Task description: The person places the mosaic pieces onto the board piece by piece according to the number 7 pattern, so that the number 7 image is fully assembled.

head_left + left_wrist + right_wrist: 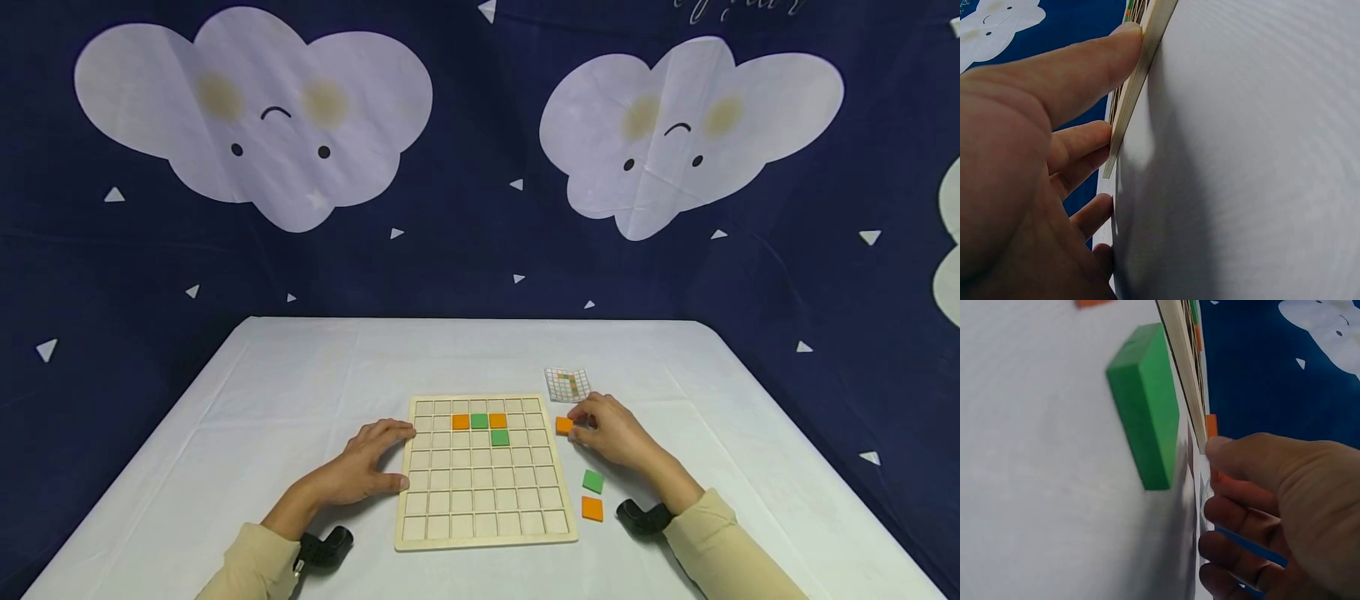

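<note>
Head cam: your right hand (pixel 613 429) pinches orange tile (pixel 563 426) beside board (pixel 481 502); left hand (pixel 358 468), fingers relaxed, touches board edge. Imo brace board lightly, grip tile by sides.

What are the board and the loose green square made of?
The board looks like bare, matte wood: its edge is pale tan. The loose green square could be painted wood or plastic: smooth, evenly coloured, no grain showing.

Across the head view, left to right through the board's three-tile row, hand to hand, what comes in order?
Left hand → first orange square tile → green square tile → second orange square tile → pale wooden gridded board's right rim → third orange square tile → right hand.
</note>
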A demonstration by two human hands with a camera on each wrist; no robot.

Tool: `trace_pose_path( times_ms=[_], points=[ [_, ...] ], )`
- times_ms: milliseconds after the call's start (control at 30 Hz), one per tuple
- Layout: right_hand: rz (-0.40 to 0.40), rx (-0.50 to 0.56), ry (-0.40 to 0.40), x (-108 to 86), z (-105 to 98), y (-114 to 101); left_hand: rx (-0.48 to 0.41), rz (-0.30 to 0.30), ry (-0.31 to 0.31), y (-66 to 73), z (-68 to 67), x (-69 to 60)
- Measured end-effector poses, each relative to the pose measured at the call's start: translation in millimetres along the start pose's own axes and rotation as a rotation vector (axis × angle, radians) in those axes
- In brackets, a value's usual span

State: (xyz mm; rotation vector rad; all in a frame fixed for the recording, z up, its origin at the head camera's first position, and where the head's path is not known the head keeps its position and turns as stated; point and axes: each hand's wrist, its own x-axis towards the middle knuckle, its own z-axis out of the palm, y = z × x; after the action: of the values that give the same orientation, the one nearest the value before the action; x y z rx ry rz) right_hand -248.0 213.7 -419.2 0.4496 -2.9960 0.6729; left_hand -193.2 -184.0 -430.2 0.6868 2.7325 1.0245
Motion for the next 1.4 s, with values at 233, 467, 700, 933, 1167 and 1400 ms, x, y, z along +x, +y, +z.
trace_pose_path(
  times_ms=[233,467,700,933,1167,1400],
  points=[
    [-0.011,0.015,0.014,-1.8,-3,-7,0.003,-0.008,0.001,-0.5,0.5,0.4],
    [-0.044,0.048,0.021,-5.8,-4,-14,0.005,-0.017,0.000,-0.1,0.4,1.1],
    [-0.094,0.068,0.030,-8.9,-5,-22,0.004,-0.003,-0.001,0.0,0.2,0.5],
    [-0.113,0.070,0.024,-11.5,-5,-33,0.011,0.014,0.000,-0.8,-0.5,-0.1],
    [-0.161,0.096,0.033,-12.8,-2,-43,0.015,0.023,0.004,-1.4,-0.3,-0.3],
    [-0.206,0.088,0.027,-14.8,2,-51,0.012,0.016,0.000,-1.3,-0.1,-0.4]
  ],
)
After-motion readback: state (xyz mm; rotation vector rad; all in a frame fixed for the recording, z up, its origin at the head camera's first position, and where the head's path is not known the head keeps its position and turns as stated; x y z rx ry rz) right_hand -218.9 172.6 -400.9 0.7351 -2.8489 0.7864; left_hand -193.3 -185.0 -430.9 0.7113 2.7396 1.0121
